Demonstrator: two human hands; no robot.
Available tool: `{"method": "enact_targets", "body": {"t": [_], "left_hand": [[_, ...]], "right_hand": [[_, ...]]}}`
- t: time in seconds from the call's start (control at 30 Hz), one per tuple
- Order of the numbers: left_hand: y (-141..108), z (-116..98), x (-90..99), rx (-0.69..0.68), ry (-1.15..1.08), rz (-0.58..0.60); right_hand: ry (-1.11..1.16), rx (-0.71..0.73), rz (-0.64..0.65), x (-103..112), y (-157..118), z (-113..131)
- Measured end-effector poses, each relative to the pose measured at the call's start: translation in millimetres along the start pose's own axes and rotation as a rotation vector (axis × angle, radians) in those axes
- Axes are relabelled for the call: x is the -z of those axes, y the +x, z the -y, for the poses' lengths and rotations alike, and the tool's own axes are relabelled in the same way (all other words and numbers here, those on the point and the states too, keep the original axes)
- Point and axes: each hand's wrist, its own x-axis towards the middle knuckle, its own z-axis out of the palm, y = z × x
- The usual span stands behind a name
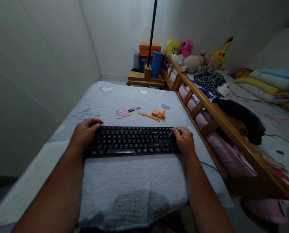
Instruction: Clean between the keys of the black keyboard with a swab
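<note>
A black keyboard lies flat on the cloth-covered surface, its long side across my view. My left hand grips its left end, with the thumb over the top corner and the fingers along the far edge. Above the number keys at the right end is my right hand, its fingers pinching a thin white stick that looks like a cotton swab. Beyond the keyboard lie an orange-handled brush, a folded orange cloth, a slim tool with a dark grip and another thin stick.
The pale blue quilted cloth has heart prints. A wooden bed rail runs along the right, with bedding and plush toys behind it. A black pole on a wooden base stands at the back. One cable trails right.
</note>
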Motion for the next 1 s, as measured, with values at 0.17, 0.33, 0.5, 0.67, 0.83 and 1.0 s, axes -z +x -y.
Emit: {"method": "enact_targets", "body": {"t": [0.17, 0.33, 0.5, 0.67, 0.83, 1.0], "left_hand": [[-0.1, -1.2, 0.2, -0.002, 0.009, 0.002], [-1.8, -3.1, 1.0, 0.006, 0.007, 0.007], [-2.1, -2.5, 1.1, 0.008, -0.003, 0.007], [-1.3, -1.5, 0.7, 0.008, -0.006, 0.007], [-1.6, -1.5, 0.8, 0.022, -0.009, 0.020], [-1.1, -1.1, 0.7, 0.016, -0.005, 0.010]], "right_hand": [[0.001, 0.014, 0.012, -3.1, -0.3, 1.5], [0.005, 0.033, 0.025, -5.6, -1.4, 4.1], [0.013, 0.034, 0.040, -6.6, -2.2, 6.2], [0.009, 0.048, 0.038, -7.3, -2.6, 7.4], [0.014, 0.059, 0.050, -9.2, -2.7, 8.3], [0.006, 0.081, 0.064, -13.0, -3.1, 9.9]]}}
